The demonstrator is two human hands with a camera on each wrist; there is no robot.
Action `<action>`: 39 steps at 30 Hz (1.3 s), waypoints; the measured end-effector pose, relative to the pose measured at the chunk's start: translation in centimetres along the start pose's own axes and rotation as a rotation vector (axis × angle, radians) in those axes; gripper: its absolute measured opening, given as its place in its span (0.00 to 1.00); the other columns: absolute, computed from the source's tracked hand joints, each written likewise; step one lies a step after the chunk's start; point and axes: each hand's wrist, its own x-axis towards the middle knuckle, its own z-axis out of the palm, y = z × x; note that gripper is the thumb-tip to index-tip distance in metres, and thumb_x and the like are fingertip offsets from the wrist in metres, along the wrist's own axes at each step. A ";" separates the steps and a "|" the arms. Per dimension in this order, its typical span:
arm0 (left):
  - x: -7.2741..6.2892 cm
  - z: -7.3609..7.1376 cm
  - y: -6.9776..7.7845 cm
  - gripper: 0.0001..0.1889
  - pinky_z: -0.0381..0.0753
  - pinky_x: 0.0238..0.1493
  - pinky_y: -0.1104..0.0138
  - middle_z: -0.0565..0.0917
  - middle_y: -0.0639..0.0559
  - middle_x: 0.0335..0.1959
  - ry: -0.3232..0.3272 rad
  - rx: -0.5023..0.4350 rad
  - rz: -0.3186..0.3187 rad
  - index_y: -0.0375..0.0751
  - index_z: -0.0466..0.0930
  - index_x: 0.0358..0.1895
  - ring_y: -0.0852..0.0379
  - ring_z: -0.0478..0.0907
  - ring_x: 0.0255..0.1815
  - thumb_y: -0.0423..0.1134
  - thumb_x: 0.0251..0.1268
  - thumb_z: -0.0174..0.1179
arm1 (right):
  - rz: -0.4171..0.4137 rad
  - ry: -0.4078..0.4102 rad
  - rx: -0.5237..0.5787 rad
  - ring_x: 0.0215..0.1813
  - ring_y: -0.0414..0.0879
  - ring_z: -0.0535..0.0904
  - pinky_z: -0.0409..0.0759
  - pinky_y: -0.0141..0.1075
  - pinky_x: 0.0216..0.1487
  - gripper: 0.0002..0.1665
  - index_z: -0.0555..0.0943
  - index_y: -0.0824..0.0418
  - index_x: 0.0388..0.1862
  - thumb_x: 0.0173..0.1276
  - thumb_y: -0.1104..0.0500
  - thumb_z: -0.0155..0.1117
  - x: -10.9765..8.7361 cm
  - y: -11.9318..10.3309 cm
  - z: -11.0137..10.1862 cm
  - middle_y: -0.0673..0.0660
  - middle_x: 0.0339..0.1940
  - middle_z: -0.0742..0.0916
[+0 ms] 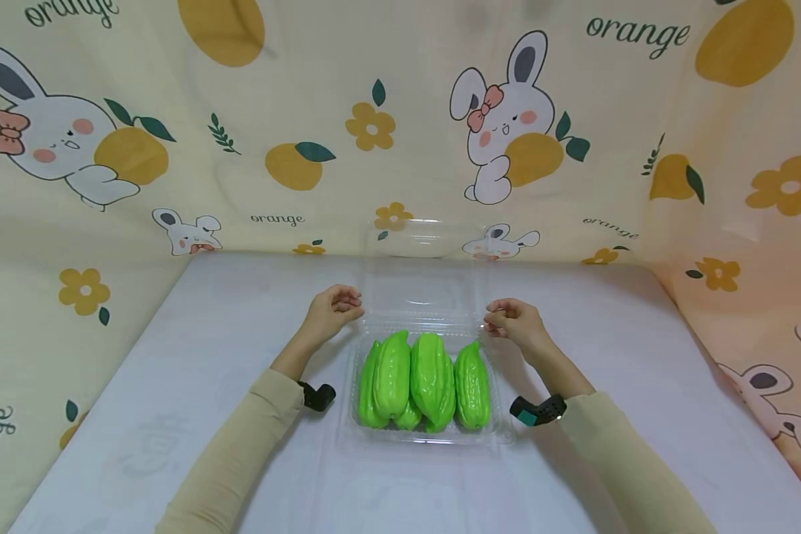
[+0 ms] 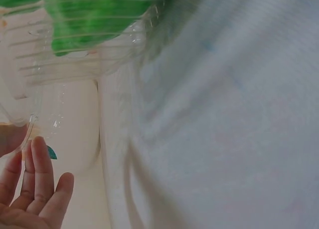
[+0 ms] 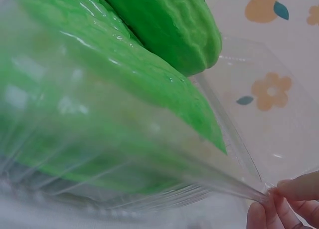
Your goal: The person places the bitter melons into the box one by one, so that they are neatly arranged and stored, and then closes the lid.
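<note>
A clear plastic clamshell box lies on the table, holding several glossy green bitter melons. Its lid stands raised at the far side, tilted back. At the lid's left edge my left hand pinches the thin plastic; the left wrist view shows the thumb and fingers on either side of it. Opposite, my right hand pinches the right edge near the hinge, with fingertips meeting on the plastic in the right wrist view. The bitter melons are touched by neither hand.
A white cloth covers the table. Behind it hangs a cream curtain printed with rabbits and oranges, which also runs along both sides. Dark wrist cameras sit close to the box's sides.
</note>
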 end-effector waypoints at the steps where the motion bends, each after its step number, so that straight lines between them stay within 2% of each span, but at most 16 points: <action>1: 0.0 0.0 0.0 0.18 0.76 0.36 0.85 0.81 0.29 0.49 -0.003 -0.001 0.004 0.24 0.74 0.53 0.68 0.77 0.36 0.26 0.60 0.62 | -0.002 0.002 -0.001 0.29 0.31 0.80 0.84 0.22 0.34 0.19 0.69 0.78 0.55 0.70 0.66 0.57 0.0 0.0 0.0 0.42 0.24 0.80; 13: -0.2 0.0 0.0 0.15 0.77 0.37 0.85 0.80 0.32 0.47 -0.002 -0.019 0.011 0.26 0.73 0.50 0.57 0.79 0.42 0.25 0.61 0.62 | -0.025 0.015 -0.001 0.29 0.31 0.80 0.84 0.22 0.35 0.14 0.71 0.75 0.51 0.70 0.67 0.57 -0.3 0.1 0.0 0.42 0.25 0.79; 21: -0.4 0.0 0.1 0.14 0.76 0.37 0.85 0.80 0.30 0.46 0.004 -0.001 0.027 0.28 0.73 0.48 0.45 0.80 0.46 0.26 0.60 0.63 | -0.076 0.014 -0.018 0.28 0.32 0.80 0.84 0.23 0.34 0.11 0.72 0.75 0.48 0.70 0.68 0.55 -0.4 0.4 -0.1 0.42 0.24 0.79; 24: -0.5 0.0 0.1 0.13 0.76 0.37 0.84 0.81 0.30 0.45 0.008 0.010 0.032 0.28 0.74 0.47 0.48 0.80 0.44 0.26 0.60 0.63 | -0.101 0.011 -0.019 0.29 0.32 0.80 0.84 0.23 0.35 0.12 0.71 0.76 0.48 0.71 0.68 0.55 -0.5 0.4 -0.1 0.41 0.25 0.80; 32: -0.7 -0.1 0.1 0.13 0.77 0.37 0.83 0.80 0.34 0.42 0.007 0.025 0.063 0.28 0.74 0.47 0.62 0.78 0.37 0.25 0.59 0.63 | -0.113 0.025 -0.024 0.29 0.32 0.81 0.84 0.24 0.35 0.13 0.71 0.77 0.49 0.70 0.68 0.55 -0.9 0.3 0.0 0.42 0.25 0.80; 39: -0.9 -0.1 0.2 0.12 0.78 0.38 0.82 0.80 0.33 0.41 0.024 0.038 0.113 0.28 0.74 0.45 0.58 0.79 0.39 0.25 0.59 0.63 | -0.139 0.026 -0.028 0.29 0.31 0.81 0.84 0.23 0.35 0.15 0.70 0.78 0.50 0.70 0.68 0.56 -1.2 0.2 0.0 0.41 0.26 0.81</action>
